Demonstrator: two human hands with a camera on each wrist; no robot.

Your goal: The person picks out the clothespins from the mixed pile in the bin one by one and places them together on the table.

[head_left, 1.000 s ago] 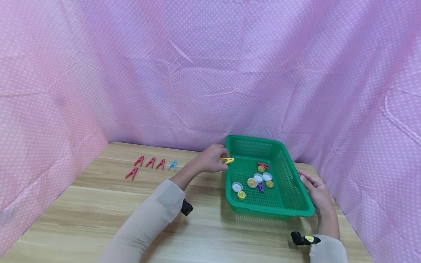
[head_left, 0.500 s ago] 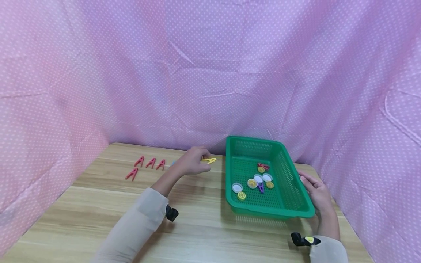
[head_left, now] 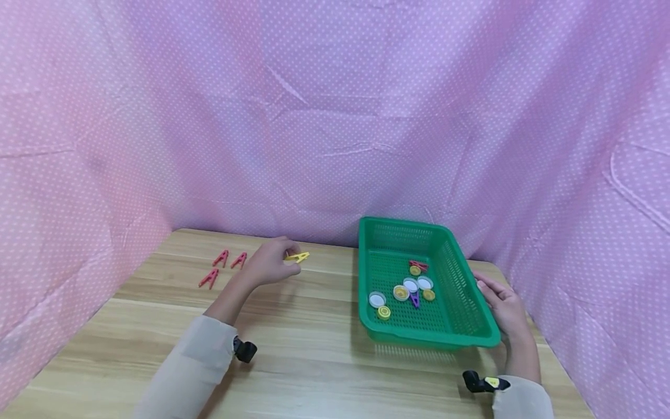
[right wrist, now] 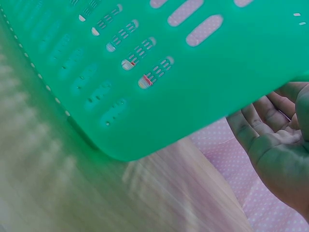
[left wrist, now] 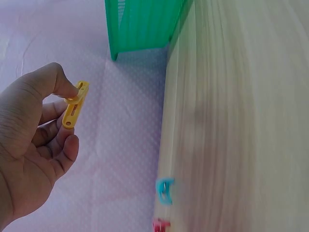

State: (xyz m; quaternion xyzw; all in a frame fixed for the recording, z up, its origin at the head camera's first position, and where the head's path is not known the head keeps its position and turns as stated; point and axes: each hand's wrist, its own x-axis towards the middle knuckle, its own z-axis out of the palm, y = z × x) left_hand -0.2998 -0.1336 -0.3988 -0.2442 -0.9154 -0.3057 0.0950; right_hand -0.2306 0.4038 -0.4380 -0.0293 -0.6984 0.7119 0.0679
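Clip (head_left: 299, 256) pinched in the left hand (head_left: 270, 263) is best lowered flat near the counter's (head_left: 314, 326) far edge; whether the right hand (head_left: 506, 309) grips the basket (head_left: 431, 337), I can't tell.

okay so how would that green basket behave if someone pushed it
The green basket is probably light for its size, being thin and full of slots. It's likely fairly stiff, since its sides stand straight. The round caps lying inside may slide.

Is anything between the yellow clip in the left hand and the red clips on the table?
Yes, the blue clip lies between the yellow clip and the red clips, as the left wrist view shows. In the head view, the left hand hides it.
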